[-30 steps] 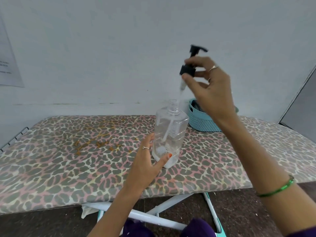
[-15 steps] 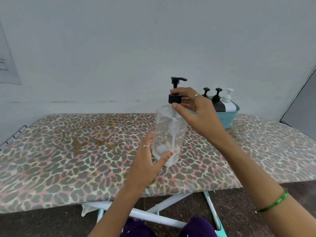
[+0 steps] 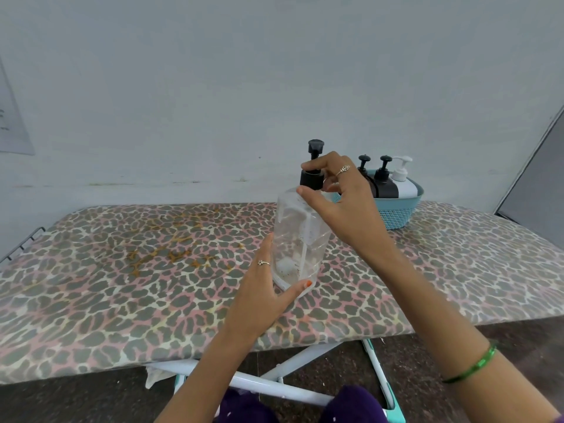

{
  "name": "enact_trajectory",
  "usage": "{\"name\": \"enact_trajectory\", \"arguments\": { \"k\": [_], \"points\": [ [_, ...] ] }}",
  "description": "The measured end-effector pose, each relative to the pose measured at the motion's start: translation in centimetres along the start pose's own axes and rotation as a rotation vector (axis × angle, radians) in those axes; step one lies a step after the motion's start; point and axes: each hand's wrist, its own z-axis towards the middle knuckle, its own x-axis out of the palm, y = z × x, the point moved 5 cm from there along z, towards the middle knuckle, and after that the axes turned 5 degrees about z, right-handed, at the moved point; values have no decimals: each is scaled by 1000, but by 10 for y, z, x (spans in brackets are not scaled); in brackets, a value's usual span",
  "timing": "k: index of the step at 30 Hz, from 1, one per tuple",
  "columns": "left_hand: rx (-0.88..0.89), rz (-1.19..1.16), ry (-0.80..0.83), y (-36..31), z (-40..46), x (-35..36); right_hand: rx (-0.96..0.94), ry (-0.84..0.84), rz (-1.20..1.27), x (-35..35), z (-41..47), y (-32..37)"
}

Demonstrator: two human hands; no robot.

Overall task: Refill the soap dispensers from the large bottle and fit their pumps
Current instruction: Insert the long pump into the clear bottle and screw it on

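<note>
Item 1. Sheet of paper point(image 3: 12, 117) fixed to the wall at far left, only partly in view; a few dark marks of print on it, too small and blurred to read.

Item 2. Ironing board point(image 3: 122, 270) with leopard-print cover, orange-brown stains on the left half; white folding legs beneath.

Item 3. Left hand point(image 3: 262, 297), ring on one finger, orange nail polish on the thumb. Grasps the base of the clear dispenser, thumb across the near side, fingers behind it on the left.

Item 4. Clear dispenser point(image 3: 300, 236), transparent plastic, standing upright on the board near its middle. No label or brand visible. Almost empty; a white dip tube runs down inside, with residue clinging to the walls.

Item 5. Black pump point(image 3: 312, 169), seated on the dispenser's neck, nozzle head raised above the collar.

Item 6. Right hand point(image 3: 341, 196), ring on one finger, green bangle point(image 3: 471, 366) on the wrist. Fingers and thumb curled round the pump's collar, gripping it.

Item 7. Teal basket point(image 3: 396, 212), on the board behind and to the right of the dispenser. Holds dark bottles with black pumps point(image 3: 383, 181) and one white bottle point(image 3: 404, 184) with a white pump. No writing can be read on any of them.
</note>
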Motion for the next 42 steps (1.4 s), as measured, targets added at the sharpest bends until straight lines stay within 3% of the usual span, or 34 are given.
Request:
{"name": "enact_trajectory", "arguments": {
  "k": [21,24,32,42],
  "points": [
    [-24,19,20,0,-1,1,-53,-161,105,-1,-9,6],
    [-25,19,16,1,-1,0,7,-198,170,1,-10,4],
    [-26,28,11,2,-1,0,148,9,311,4,-3,-5],
    [-29,44,9,0,-2,-1,205,-55,334,1,5,-8]
  ]
}}
